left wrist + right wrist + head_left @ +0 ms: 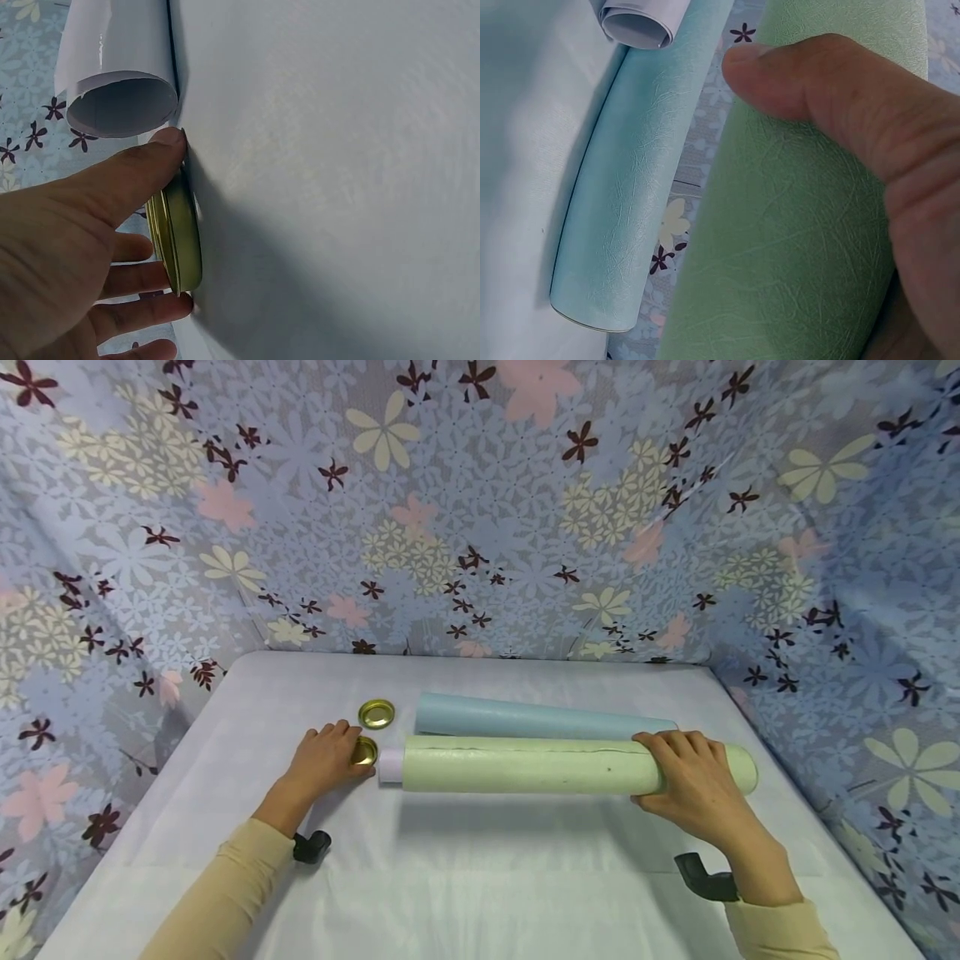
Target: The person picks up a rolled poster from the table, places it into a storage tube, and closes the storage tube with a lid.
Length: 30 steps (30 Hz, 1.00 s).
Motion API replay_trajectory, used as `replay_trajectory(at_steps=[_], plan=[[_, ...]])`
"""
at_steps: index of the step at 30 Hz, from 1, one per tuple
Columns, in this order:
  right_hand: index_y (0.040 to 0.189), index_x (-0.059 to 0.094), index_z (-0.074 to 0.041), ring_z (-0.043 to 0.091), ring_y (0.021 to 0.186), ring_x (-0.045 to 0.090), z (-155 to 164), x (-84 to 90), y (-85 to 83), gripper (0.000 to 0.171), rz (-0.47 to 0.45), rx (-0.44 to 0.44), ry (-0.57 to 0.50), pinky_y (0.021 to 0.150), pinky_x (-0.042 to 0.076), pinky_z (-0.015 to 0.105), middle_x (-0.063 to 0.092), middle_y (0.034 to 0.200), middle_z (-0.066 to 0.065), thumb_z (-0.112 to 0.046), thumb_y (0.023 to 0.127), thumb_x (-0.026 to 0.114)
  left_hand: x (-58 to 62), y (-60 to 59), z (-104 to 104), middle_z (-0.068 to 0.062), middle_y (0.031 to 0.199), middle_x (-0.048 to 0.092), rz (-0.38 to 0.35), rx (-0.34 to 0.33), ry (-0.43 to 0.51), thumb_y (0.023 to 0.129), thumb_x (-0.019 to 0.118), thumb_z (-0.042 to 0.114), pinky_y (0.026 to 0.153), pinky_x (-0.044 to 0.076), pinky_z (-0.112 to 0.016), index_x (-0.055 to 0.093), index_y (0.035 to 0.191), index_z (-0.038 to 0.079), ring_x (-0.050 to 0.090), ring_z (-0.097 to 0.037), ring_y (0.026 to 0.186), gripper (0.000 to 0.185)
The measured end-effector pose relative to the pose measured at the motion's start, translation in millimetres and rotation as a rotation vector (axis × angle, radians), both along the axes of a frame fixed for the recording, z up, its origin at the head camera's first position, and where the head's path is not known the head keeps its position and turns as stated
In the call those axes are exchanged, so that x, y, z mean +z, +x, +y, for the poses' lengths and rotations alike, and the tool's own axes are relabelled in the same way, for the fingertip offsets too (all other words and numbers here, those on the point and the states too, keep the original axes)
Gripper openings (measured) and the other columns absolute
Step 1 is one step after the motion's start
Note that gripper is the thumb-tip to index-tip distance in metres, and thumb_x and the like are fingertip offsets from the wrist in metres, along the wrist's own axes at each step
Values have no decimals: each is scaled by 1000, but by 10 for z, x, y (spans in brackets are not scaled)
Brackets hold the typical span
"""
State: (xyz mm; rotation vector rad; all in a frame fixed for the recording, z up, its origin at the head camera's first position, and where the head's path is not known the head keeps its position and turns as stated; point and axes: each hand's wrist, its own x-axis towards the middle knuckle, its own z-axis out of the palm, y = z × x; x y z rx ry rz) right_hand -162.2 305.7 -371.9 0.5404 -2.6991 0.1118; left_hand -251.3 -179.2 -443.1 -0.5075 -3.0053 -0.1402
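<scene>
My right hand [693, 785] grips a pale green roll [525, 764] near its right end, thumb on the near side. From the roll's left end sticks out a narrower whitish roll [391, 766], whose hollow end shows in the left wrist view. My left hand [324, 760] holds a shallow, round gold-coloured lid [178, 232] by its edges, thumb at one side and fingers at the other. The lid stands close to the whitish roll's end. Behind it on the table lies a second gold lid [377, 713], flat.
A light blue roll [540, 717] lies behind the green one, partly hidden by it. Everything rests on a table with a white cloth [487, 877]. Floral curtains [480, 510] hang at the back and both sides. A black band piece [705, 878] sits at my right wrist.
</scene>
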Motion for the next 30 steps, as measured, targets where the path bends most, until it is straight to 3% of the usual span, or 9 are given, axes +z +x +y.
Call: replay_trajectory(at_steps=[22, 30], plan=[[125, 52, -15, 38, 101, 48, -24, -76, -2, 78, 3, 13, -10, 85, 33, 56, 58, 109, 13, -29, 57, 87, -47, 6, -30, -15, 106, 60, -32, 16, 21, 77, 73, 44, 74, 45, -45, 59, 116, 0, 57, -30, 96, 60], [125, 51, -15, 37, 101, 48, 6, -80, -2, 78, 10, 5, -1, 86, 32, 56, 58, 108, 12, -30, 57, 87, 42, 92, -73, -16, 108, 60, -13, 22, 84, 76, 75, 42, 76, 45, -47, 59, 116, -1, 57, -30, 96, 61]])
